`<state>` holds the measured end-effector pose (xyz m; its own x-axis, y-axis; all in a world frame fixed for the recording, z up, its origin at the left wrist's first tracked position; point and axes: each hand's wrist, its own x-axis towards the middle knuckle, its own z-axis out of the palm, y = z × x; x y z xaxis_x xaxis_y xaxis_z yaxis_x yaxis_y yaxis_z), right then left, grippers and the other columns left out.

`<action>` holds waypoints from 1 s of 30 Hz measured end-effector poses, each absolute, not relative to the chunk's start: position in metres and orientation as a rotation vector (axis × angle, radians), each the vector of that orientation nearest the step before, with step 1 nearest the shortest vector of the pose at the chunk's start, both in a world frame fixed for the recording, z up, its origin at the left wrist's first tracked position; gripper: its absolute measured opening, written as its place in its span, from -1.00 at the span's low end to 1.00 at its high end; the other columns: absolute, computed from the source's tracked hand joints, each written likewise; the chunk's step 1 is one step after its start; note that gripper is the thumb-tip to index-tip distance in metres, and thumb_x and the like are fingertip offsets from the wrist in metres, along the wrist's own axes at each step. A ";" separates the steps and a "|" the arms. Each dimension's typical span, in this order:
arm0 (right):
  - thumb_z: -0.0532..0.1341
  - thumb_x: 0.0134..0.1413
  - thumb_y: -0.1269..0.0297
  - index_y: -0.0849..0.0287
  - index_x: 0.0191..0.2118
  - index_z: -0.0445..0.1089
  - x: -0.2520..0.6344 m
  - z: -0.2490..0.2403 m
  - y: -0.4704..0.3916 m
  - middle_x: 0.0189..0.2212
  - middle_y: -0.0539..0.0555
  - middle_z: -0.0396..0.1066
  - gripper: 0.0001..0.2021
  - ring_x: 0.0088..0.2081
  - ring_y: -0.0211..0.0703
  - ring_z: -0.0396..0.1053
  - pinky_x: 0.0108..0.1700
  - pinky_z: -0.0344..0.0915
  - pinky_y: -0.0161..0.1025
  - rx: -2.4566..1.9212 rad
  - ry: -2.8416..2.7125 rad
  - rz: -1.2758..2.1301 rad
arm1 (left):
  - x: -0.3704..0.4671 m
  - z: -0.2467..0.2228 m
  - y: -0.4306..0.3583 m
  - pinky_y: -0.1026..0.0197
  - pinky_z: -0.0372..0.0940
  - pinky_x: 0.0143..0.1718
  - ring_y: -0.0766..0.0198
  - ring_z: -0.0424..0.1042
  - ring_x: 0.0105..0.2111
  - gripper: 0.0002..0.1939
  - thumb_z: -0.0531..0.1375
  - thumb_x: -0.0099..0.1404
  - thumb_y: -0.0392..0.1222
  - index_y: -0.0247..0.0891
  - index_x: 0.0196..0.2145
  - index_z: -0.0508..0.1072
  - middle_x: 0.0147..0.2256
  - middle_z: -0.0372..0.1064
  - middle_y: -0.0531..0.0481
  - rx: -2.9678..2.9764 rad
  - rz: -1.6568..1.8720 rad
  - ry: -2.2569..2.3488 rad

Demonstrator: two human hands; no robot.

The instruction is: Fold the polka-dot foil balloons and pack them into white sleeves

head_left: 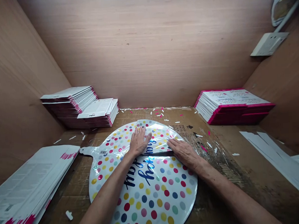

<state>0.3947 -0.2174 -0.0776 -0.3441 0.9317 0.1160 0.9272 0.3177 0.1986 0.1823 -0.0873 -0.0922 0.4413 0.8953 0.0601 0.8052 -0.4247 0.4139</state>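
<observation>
A flat, uninflated foil balloon (155,199) with coloured polka dots and dark blue lettering lies on the cardboard surface. Its narrow tail points left. Across its far half runs a crease or edge with a dark gap, and I cannot tell whether this is a fold or a second balloon. My left hand (139,142) presses flat on the far part, fingers stretched forward. Just right of it, my right hand (184,152) rests with its fingers extended over the end of the crease. Neither hand grips anything.
Stacks of white-and-pink folded cards (70,106) stand at the back left, with another card stack (236,103) at the back right. Printed white sheets (29,183) lie at left, white strips (274,161) at right. Paper scraps dot the cardboard (227,137). Wooden walls enclose three sides.
</observation>
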 end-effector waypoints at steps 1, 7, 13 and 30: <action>0.01 0.19 0.56 0.22 0.07 0.34 0.397 -0.079 -0.214 0.08 0.24 0.39 -0.62 0.07 0.04 0.36 -0.01 0.36 -0.11 1.775 2.522 0.384 | 0.181 -0.089 -0.082 -0.07 -0.10 0.30 0.00 -0.15 0.37 -0.26 -0.36 0.43 0.21 -0.29 0.34 0.05 0.37 -0.10 -0.19 2.338 0.387 1.473; 0.00 0.17 0.60 0.25 -0.06 0.38 0.399 -0.074 -0.234 -0.10 0.26 0.47 -0.68 -0.10 0.04 0.43 -0.15 0.37 -0.16 1.760 2.468 0.412 | 0.186 -0.080 -0.057 -0.12 0.01 0.24 -0.02 0.03 0.32 -0.26 -0.40 0.41 0.22 -0.15 0.23 0.25 0.28 0.15 -0.15 2.233 0.356 1.523; 0.05 0.12 0.59 0.19 -0.24 0.38 0.396 -0.041 -0.292 -0.33 0.21 0.49 -0.77 -0.35 -0.02 0.47 -0.39 0.30 -0.21 1.950 2.226 0.255 | 0.192 -0.066 -0.052 -0.14 -0.01 0.26 -0.04 0.04 0.31 -0.37 -0.21 0.41 0.20 -0.16 0.22 0.27 0.28 0.15 -0.13 2.260 0.342 1.460; 0.31 0.06 0.15 0.33 0.39 -0.23 0.318 -0.046 -0.320 0.31 0.44 0.01 -0.06 0.34 0.16 -0.03 0.26 0.09 0.09 1.474 3.297 -0.162 | 0.058 -0.075 -0.240 0.13 0.37 0.07 0.20 0.45 0.04 -0.73 0.02 0.37 -0.41 -0.27 -0.11 0.48 -0.04 0.50 -0.15 2.508 1.100 0.723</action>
